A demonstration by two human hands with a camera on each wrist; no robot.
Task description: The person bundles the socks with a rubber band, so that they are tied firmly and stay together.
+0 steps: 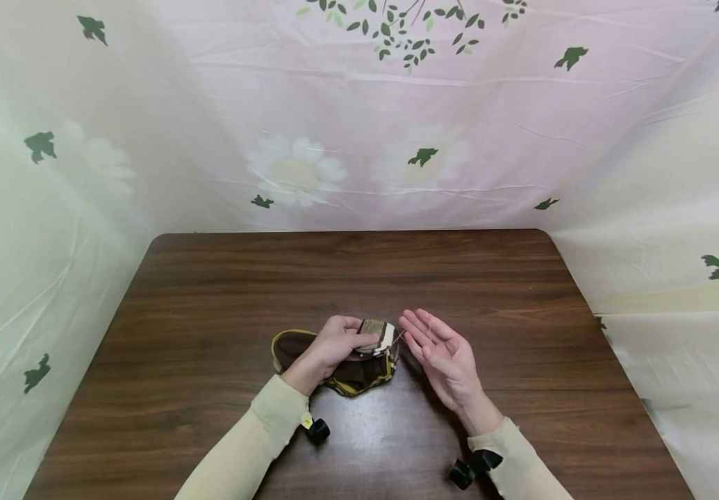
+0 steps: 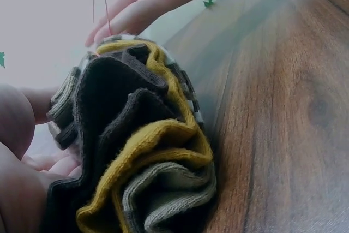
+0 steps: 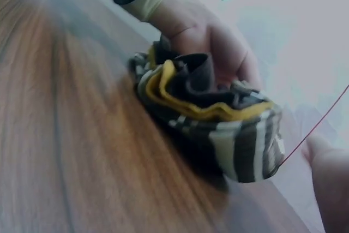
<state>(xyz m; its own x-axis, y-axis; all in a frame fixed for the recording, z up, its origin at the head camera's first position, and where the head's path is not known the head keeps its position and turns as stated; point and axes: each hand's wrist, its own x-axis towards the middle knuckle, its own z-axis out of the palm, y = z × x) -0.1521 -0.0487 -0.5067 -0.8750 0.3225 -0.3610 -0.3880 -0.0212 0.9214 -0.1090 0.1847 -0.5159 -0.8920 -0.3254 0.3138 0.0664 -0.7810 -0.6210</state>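
A folded, striped knitted piece (image 1: 359, 378), dark brown inside with mustard-yellow edges, lies on the brown table in front of me. My left hand (image 1: 333, 345) pinches its striped end between thumb and fingers. Wavy dark, yellow and grey-green layers (image 2: 147, 140) face the left wrist camera. A thin red thread (image 3: 316, 125) runs taut from the striped end towards my right hand (image 1: 447, 357). That hand is held up just right of the knitted piece, fingers fairly straight, palm showing. Strands of thread (image 2: 104, 4) rise past its fingertips in the left wrist view.
The dark wood-grain table (image 1: 209, 292) has rounded far corners. Pale cloth (image 1: 359, 111) printed with leaves, birds and daisies stands behind it and along both sides. Small black cameras (image 1: 318, 431) are strapped at the wrists.
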